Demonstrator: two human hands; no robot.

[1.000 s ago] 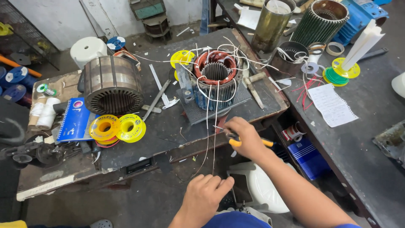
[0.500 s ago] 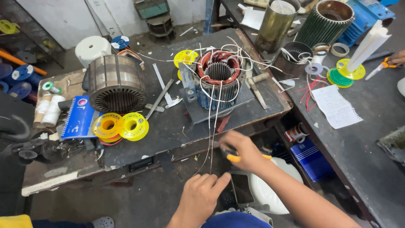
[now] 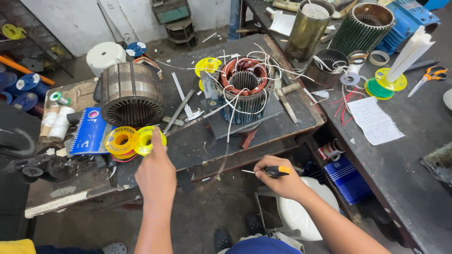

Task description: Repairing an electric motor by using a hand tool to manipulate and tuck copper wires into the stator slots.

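On the dark bench [image 3: 282,124] in front of us, a wound motor stator [image 3: 245,91] stands upright on a small grey plate, its copper coils facing up and its white lead wires [image 3: 230,120] spilling over the near edge, where we can get at their loose ends. Our right hand [image 3: 282,181] sits just below that edge, its grip pressed together around a small tool with a yellow and black handle [image 3: 275,171]; the thin metal tip points left, toward the hanging wires, though we cannot tell whether it touches one. Our left hand [image 3: 155,176] reaches up toward the yellow wire spools [image 3: 134,141] at the bench's near left; the fingers are turned away from us, so we cannot tell whether the grip is spread or closed, and the fingertips appear to lie on or just beside the nearest spool. The spools rest against a blue spiral notebook [image 3: 89,131], close at hand beside the work. Behind them an empty stator core [image 3: 132,94] lies on its side with its slots open toward us, set apart from the wound one. A flat metal strip [image 3: 179,110] and a wooden-handled tool [image 3: 285,101] lie near the wound stator. On the bench to the right sit a paper note [image 3: 374,120], a finned motor housing [image 3: 362,26] and orange-handled scissors [image 3: 431,75], well apart from both hands
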